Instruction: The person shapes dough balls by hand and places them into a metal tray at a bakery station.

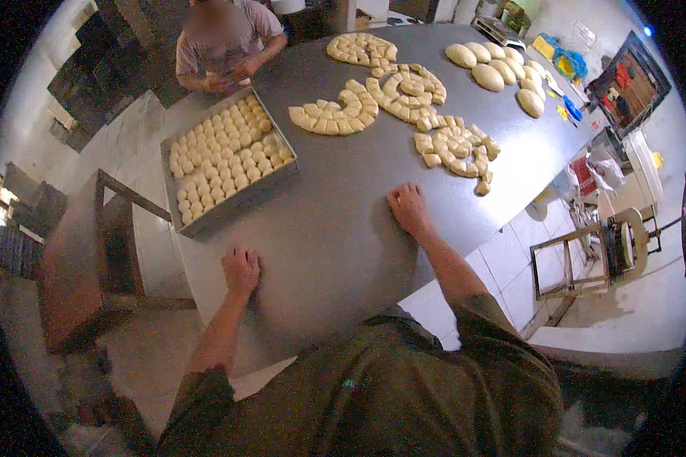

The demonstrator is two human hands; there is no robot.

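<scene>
My left hand (242, 270) rests palm down near the front left of the grey metal table (335, 228), its fingers curled under. Farther right and forward, my right hand (409, 207) is also palm down on the metal, fingers bent and drawn together. Whatever lies beneath either palm is hidden. Just beyond the right hand is a loose coil of cut dough pieces (465, 156). Up and left of my left hand stands a metal tray (244, 188) holding rows of small round dough balls (229, 148).
More cut dough (335, 114) lies in curved rows toward the far side. Several large oval dough loaves (489, 76) sit at the far right, near a blue-handled tool (572, 107). Another person (232, 46) stands behind the tray. A metal frame (572, 263) stands on the right.
</scene>
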